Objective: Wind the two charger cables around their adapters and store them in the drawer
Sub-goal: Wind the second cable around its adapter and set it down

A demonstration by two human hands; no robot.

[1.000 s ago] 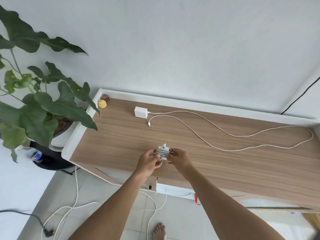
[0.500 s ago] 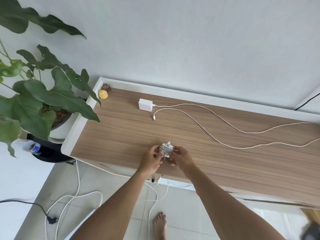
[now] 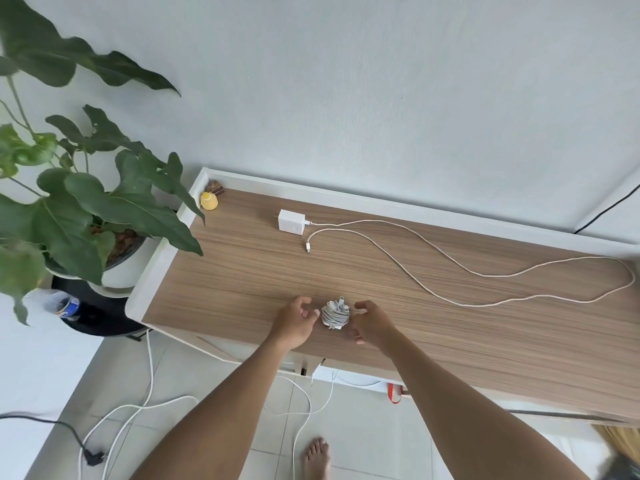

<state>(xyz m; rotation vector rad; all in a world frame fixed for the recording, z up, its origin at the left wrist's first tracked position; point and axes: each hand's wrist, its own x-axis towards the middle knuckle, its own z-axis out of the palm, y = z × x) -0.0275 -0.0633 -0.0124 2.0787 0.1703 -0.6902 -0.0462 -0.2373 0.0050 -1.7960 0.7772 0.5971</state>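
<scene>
Pale wall behind, wood-grain bench (image 3: 450, 327) below — the wound charger (image 3: 335, 314) sits near its front edge between both hands. Left hand (image 3: 294, 323) and right hand (image 3: 372, 323) flank it, fingers loosened, gripping nothing. The unwound adapter (image 3: 291, 221) lies well beyond, nearer the left hand; its cable (image 3: 485, 271) trails rightward. No legible writing.

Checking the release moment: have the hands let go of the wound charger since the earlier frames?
Yes. The left hand and right hand have drawn apart, off the wound charger, which sits alone near the desk front edge.
</scene>
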